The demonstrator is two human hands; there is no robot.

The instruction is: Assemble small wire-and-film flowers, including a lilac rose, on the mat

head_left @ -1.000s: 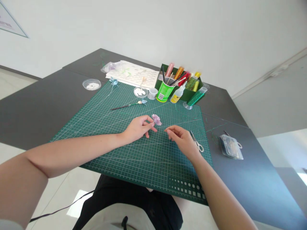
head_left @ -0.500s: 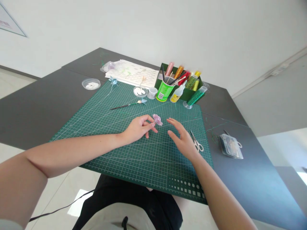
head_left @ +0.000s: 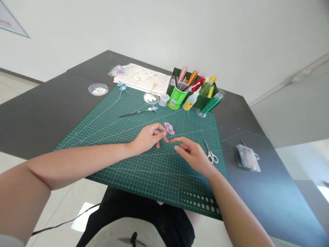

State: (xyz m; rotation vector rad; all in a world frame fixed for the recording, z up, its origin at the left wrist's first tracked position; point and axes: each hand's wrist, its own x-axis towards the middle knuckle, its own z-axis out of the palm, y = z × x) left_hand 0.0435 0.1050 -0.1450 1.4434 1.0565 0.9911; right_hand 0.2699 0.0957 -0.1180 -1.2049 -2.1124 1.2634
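A small light-purple artificial flower (head_left: pixel 169 128) is pinched between the thumb and fingers of my left hand (head_left: pixel 150 138), held over the green cutting mat (head_left: pixel 144 168). Its petals face away from the hand, and the stem is mostly hidden by the fingers. Just right of and below the flower is my right hand (head_left: pixel 191 154). The index finger stretches toward the left fingertips, the thumb stands apart below it, and the other fingers are curled. I see nothing in that hand. White-handled scissors (head_left: pixel 211 156) lie on the mat beside it.
At the back stand a green can of tools (head_left: pixel 176 97), a glue bottle (head_left: pixel 191 99) and a dark green box (head_left: pixel 199 102) of coloured tubes. A thin-handled tool (head_left: pixel 128 115) lies left of centre. White pieces sit in shallow dishes (head_left: pixel 151 98). A clear case (head_left: pixel 248 158) is at right.
My right hand has moved left and slightly down toward the flower, its index finger now pointing at my left fingertips. My left hand and the flower have stayed nearly still.
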